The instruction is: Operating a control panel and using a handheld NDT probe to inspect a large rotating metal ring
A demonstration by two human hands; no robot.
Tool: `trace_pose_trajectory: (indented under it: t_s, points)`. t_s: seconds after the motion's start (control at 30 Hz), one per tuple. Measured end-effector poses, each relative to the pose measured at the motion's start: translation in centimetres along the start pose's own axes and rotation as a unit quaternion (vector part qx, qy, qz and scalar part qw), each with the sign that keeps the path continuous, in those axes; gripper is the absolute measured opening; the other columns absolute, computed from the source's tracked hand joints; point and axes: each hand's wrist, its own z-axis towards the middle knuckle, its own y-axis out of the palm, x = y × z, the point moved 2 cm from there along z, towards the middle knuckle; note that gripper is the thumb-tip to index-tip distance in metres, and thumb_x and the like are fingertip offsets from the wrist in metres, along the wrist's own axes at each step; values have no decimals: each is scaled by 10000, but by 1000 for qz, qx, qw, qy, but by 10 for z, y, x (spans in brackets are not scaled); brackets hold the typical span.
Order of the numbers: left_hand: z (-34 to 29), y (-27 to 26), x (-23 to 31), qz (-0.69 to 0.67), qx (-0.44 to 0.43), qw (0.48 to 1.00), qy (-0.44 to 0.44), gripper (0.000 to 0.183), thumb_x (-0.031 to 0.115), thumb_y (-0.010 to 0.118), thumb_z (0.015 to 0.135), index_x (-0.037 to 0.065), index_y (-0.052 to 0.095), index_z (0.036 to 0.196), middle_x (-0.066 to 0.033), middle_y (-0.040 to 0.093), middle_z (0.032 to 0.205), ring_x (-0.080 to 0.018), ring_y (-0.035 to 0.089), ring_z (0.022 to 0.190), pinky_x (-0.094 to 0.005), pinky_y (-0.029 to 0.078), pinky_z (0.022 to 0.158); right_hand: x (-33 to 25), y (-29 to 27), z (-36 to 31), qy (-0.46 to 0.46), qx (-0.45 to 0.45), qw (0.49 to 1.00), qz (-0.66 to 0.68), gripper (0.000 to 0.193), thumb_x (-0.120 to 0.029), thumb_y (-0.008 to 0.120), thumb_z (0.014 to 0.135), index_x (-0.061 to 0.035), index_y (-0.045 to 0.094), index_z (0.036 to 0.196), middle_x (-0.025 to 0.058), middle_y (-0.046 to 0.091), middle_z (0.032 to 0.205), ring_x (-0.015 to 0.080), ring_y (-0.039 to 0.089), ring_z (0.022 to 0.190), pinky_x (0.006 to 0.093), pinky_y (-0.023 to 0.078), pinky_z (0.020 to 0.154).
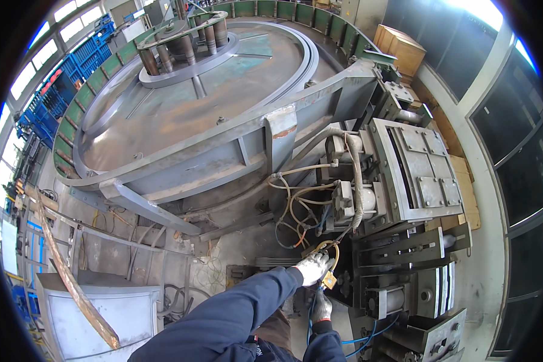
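Both my hands wear pale work gloves and are close together beside the machine's lower hoses. My left hand (315, 268) is closed at a small yellow block (329, 280), with its fingertips against the upper side. A looped yellow hose (336, 253) rises right beside these fingers. Just below, my right hand (323, 308) is closed around a thin blue hose (312, 311) near the block's underside. The glove hides most of that grip. More blue hose (368, 339) curves off to the right.
A grey steel frame (247, 151) surrounds a large round turntable (223, 84) ahead. Cylinders with tangled beige hoses (301, 202) and a heavy plated unit (419, 172) stand to the right. At left are a grey cabinet (99, 314) and a long wooden pole (69, 274).
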Motion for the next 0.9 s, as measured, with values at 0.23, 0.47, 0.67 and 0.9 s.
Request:
trace_pose_trajectory:
  t_s: [0.23, 0.47, 0.67, 0.9]
  points:
    - [1, 5, -1, 7, 14, 1000, 5, 712, 161, 707, 836, -46, 485, 1480, -247, 597, 1354, -402, 609, 1248, -483, 467, 1093, 7, -7, 7, -8, -4, 1000, 12, 317, -373, 686, 1042, -63, 701, 976, 38, 638, 715, 167, 586, 533, 327, 496, 482]
    - [0, 1, 0, 16, 7, 1000, 8, 665, 169, 679, 861, -47, 504, 1465, -252, 604, 1360, -398, 609, 1248, -490, 468, 1093, 4, -4, 4, 4, 0, 1000, -19, 334, -393, 667, 1049, -64, 690, 993, 45, 648, 720, 181, 599, 540, 334, 495, 486]
    - [0, -3, 1, 12, 7, 1000, 4, 639, 160, 665, 869, -45, 514, 1456, -247, 609, 1340, -395, 616, 1221, -489, 468, 1085, 0, -2, 0, 9, 4, 1000, -25, 351, -402, 666, 1050, -56, 686, 997, 57, 652, 722, 184, 606, 545, 334, 505, 491]
    - [2, -6, 2, 18, 2, 1000, 5, 613, 157, 656, 875, -40, 528, 1442, -232, 611, 1318, -392, 617, 1209, -490, 469, 1077, 0, -1, 1, 7, 0, 1000, -5, 344, -378, 665, 1055, -39, 673, 995, 63, 648, 734, 183, 612, 567, 332, 524, 508]
